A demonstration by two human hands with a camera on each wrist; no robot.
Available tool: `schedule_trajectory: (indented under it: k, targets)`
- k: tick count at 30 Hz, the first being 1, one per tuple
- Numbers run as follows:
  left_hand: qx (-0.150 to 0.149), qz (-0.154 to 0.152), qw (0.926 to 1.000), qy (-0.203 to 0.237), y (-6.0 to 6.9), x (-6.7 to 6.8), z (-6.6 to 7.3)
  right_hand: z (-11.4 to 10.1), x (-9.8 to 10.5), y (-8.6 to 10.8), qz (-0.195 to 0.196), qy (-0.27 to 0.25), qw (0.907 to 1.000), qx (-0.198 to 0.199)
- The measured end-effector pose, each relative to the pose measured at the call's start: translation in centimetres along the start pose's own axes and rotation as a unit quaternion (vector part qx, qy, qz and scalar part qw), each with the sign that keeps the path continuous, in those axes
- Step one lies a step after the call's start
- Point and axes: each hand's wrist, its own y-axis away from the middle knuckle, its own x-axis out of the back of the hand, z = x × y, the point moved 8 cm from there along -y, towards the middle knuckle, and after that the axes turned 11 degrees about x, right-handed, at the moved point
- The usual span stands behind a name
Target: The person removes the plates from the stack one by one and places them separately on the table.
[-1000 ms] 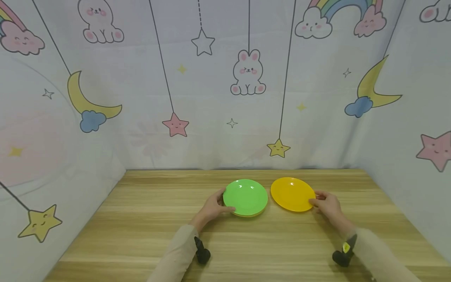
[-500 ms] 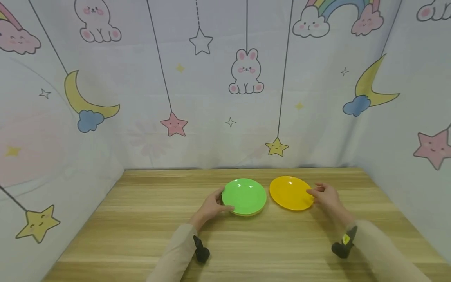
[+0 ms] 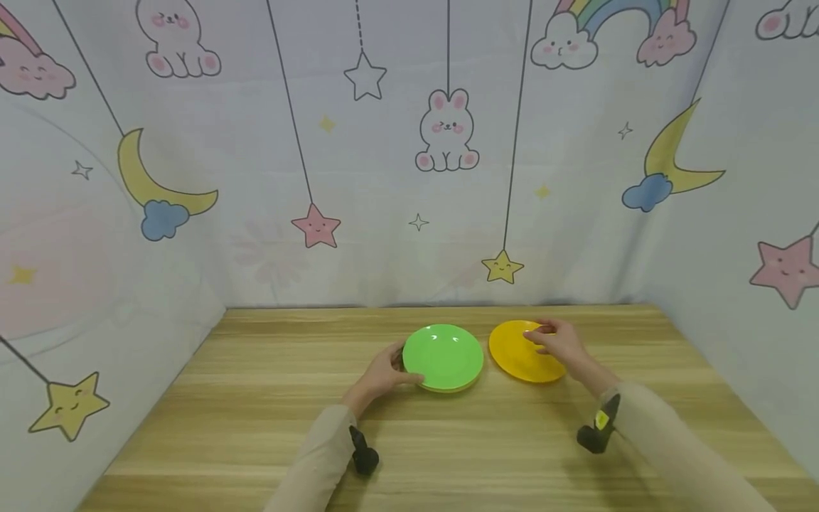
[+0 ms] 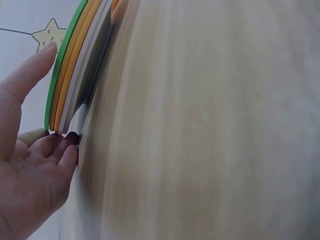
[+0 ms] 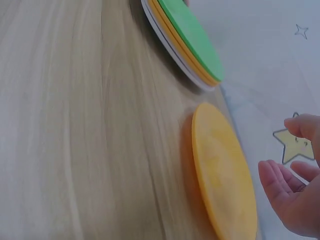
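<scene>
Orange plate (image 3: 517, 358) | sitting free near tabletop's (image 3: 473, 448) far edge | I'm seeing right hand (image 3: 564, 344) leaving its rim, fingers apart above it | left hand's (image 3: 381, 371) fingers holding plate stack (image 3: 443, 358)

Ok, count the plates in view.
4 at least: a lone orange plate on the table; beside it, stacked and gripped by the left hand, a green plate on top, with a second orange plate and a white plate underneath. More may be hidden among these.

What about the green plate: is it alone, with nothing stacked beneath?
No: the right wrist view shows orange and white plates stacked beneath the green plate.
</scene>
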Motion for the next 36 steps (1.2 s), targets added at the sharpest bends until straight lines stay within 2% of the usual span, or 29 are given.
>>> schedule_trajectory:
  k: [9, 14, 20, 26, 36]
  targets:
    - [-0.002, -0.018, 0.9998, 0.003, -0.1, -0.1, -0.3, -2.2, -3.3, -0.3, -0.070, 0.003, 0.9973, 0.021]
    - [-0.006, -0.020, 0.9998, 0.000, -0.2, -0.1, -0.3, -2.5, -4.9, -0.3, -0.095, 0.005, 0.9952, 0.021]
    - [-0.001, -0.022, 0.9998, -0.004, 0.0, -0.1, -0.2, -2.4, -6.6, -0.2, -0.106, 0.019, 0.9941, 0.016]
    - [0.001, -0.024, 0.9997, -0.008, 0.0, -0.1, -0.2, -2.4, -8.0, 0.0, -0.113, 0.029, 0.9927, 0.031]
    - [0.005, -0.022, 0.9997, 0.002, -0.1, -0.1, -0.2, -1.9, -9.2, 0.0, -0.089, 0.026, 0.9948, 0.041]
